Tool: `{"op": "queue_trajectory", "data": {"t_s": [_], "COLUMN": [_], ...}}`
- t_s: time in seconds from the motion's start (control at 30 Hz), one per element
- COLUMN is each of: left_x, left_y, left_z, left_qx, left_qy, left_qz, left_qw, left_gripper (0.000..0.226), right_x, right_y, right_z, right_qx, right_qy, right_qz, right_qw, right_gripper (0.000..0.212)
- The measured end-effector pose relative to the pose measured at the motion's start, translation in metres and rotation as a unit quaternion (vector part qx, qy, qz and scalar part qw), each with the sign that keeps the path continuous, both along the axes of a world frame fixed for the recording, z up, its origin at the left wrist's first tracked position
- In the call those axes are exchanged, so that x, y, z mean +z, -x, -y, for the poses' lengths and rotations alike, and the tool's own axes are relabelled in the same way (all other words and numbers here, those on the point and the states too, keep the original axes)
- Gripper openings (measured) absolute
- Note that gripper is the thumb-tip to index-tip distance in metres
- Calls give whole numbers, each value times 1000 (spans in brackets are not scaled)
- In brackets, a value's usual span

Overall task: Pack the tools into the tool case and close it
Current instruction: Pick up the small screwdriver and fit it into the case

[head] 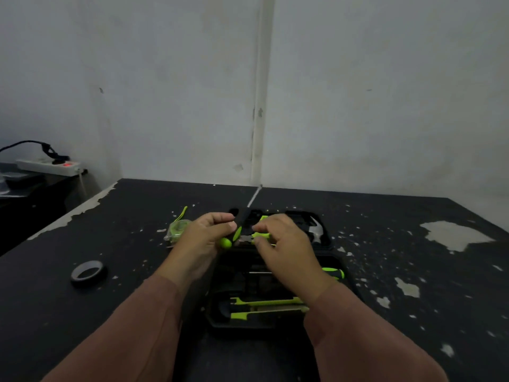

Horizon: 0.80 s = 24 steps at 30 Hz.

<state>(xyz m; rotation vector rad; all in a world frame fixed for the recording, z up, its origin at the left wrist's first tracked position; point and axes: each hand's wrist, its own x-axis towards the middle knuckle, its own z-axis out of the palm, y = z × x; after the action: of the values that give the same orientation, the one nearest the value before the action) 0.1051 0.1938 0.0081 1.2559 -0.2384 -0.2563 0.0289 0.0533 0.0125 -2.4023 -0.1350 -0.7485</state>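
Note:
An open black tool case (337,260) lies on the table in front of me. In it sit a hammer (316,230) at the far right, a green-handled screwdriver (333,272) and green-handled pliers (264,307) near the front. My left hand (203,238) grips a black and green handled tool (237,232) above the case's far half. My right hand (286,244) pinches a small green tool (260,235) beside it. A green tape measure (177,230) lies on the table left of the case.
A roll of black tape (88,272) lies at the left on the black, chipped table (413,271). A white power strip (48,165) sits on a side surface at the far left. A wall stands behind the table.

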Motion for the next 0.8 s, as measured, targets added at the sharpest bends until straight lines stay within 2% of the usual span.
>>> {"op": "queue_trajectory", "data": {"t_s": [0.13,0.23,0.33,0.47,0.53,0.6,0.7,0.8], "left_x": [-5,-12,-22,-20,-22,-22,-22,-21], "left_y": [-14,-20,-25,-26,-29,-29,-27,-19], "left_z": [9,12,11,0,-6,-11,-11,-8], "left_qx": [-51,-96,-132,-119,-104,-100,-103,-101], "left_qy": [-47,-68,-75,-74,-122,-195,-324,-389], "left_qz": [2,15,41,74,103,138,208,257], "left_qw": [998,993,988,987,982,966,917,879], "left_gripper": [19,25,19,22,23,28,28,33], "right_x": [4,0,-5,-3,-5,-7,-9,-9], "right_y": [-7,-11,-14,-9,-8,-6,-5,-2], "right_z": [46,66,74,76,78,80,81,80], "right_qx": [-81,-90,-80,-47,-39,-37,-41,-41], "right_qy": [74,117,134,139,126,112,100,86], "right_qz": [-17,-47,-70,-110,-132,-143,-154,-180], "right_qw": [994,988,985,983,982,983,982,979], "right_gripper": [29,39,35,32,24,21,13,8]}}
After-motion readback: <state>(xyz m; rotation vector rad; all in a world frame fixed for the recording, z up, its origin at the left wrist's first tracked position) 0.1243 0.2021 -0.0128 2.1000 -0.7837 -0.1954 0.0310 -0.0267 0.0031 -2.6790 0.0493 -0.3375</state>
